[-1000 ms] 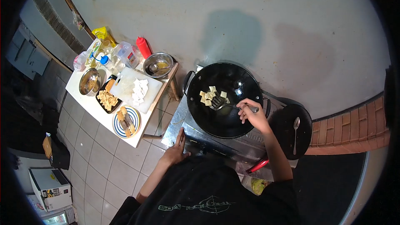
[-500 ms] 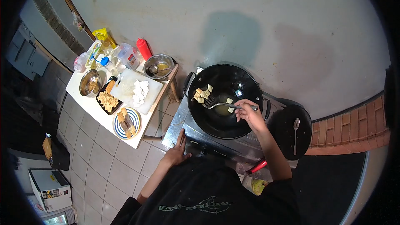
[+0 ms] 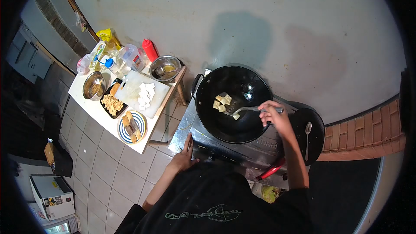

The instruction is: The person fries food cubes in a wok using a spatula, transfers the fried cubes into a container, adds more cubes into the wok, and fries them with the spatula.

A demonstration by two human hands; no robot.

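Observation:
My right hand (image 3: 274,113) is closed around the metal handle of a slotted spatula (image 3: 249,109), over the right side of a black wok (image 3: 234,132). The spatula's head is down in the wok among several pale, square-cut pieces (image 3: 222,102), one of them lying nearer the handle. A little oil glistens on the wok's surface. My left hand (image 3: 184,158) rests with its fingers stretched out on the front left edge of the metal stove (image 3: 184,125), holding nothing.
A table at the left bears a cutting board (image 3: 130,87) with white pieces, a black tray (image 3: 123,112), a striped plate (image 3: 142,123), metal bowls (image 3: 155,76) and a red bottle (image 3: 150,50). A spoon (image 3: 308,136) lies on a black round lid or pan (image 3: 297,141) at the right.
My right hand and the slotted spatula have moved right. The pale pieces have shifted from the wok's left side toward its middle. My left hand stays in place.

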